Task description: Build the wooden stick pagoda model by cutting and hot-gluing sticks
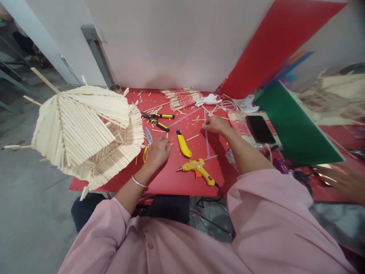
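My left hand [157, 151] is low over the red table, fingers curled together, beside yellow-handled scissors [148, 136]. Whatever may lie inside its fingers is hidden. My right hand [216, 125] is pinched near a translucent glue stick [207, 142] and thin wooden sticks; what its fingertips hold is too small to make out. Between the hands lies a yellow utility knife [184, 144]. A yellow glue gun [196, 167] rests nearer my body, nozzle to the left. Left of my left hand stands a model with layered roofs of wooden sticks [82, 129].
Yellow-and-black pliers [159, 118] lie farther back. Bundled sticks [182, 99] sit by the wall. A black phone [260, 129] lies on more packs, beside a green board [302, 125]. Another person's hand [339, 180] is at the right. The glue gun's cord [219, 190] hangs off the front edge.
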A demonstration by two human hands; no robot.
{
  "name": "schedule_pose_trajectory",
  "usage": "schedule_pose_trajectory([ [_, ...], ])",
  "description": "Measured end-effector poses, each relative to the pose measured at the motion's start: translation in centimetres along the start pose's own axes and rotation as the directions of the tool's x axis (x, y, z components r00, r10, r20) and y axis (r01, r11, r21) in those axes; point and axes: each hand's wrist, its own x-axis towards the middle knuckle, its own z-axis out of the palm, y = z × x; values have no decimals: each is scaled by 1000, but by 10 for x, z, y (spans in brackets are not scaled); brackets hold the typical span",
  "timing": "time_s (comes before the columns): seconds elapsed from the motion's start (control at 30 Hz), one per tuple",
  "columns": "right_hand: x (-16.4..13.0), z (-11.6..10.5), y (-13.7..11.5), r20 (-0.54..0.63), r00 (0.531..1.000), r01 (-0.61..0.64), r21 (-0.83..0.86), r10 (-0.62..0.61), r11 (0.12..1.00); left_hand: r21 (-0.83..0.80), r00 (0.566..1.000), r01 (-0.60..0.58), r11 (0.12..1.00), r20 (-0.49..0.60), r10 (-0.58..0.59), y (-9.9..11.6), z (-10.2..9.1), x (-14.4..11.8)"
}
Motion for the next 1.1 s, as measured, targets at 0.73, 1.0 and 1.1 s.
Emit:
schedule_pose_trajectory([
  [0.73, -71, -28, -76, -25, 997, 79, 424, -76, 902, -712, 972, 149, 686, -23, -235, 0, -31, -65],
  [1.0, -239, 0, -120, -442, 837, 547, 675, -322, 496, -948, 957, 267, 175, 240, -163, 24, -30, -105],
  [1.1, -258, 13, -130, -512, 820, 569, 684, -255, 457, -953, 962, 270, 136, 260, -86, 30, -37, -119],
])
